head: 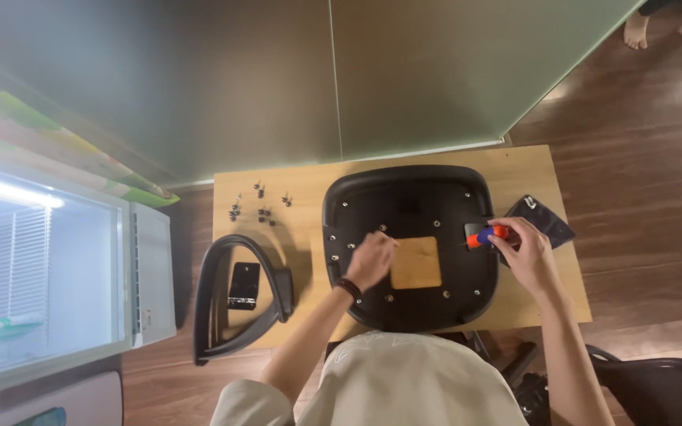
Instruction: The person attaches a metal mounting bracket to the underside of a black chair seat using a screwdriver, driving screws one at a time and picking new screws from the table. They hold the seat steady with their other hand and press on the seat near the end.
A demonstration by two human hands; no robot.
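- The black chair seat [408, 237] lies upside down on the wooden worktop [530, 170], filling its right half, with a square opening in the middle through which the wood shows.
- The left hand [371, 259] rests on the seat just left of that opening, fingers curled; whether they pinch a screw or only press on the plastic I cannot tell.
- The right hand [524, 251] is at the seat's right edge, its grip closed around an orange-and-blue screwdriver [487, 236] that points in over the seat. The tip is too small to make out.
- Likely trouble: the seat overhangs the worktop's near edge, so a hard push with the tool could tip or slide it; the tip could also skid across the smooth plastic.
- Left of the seat lie a black armrest [238, 296] and a small black plate [244, 285]; the armrest juts past the near edge and could be knocked off.
- Beyond those, loose screws [260, 207] sit scattered, easy to sweep off with an elbow.
- A dark pouch [545, 219] lies right of the seat, partly behind the right hand.
- Someone else's bare feet [672, 30] are cut off at the far corner.
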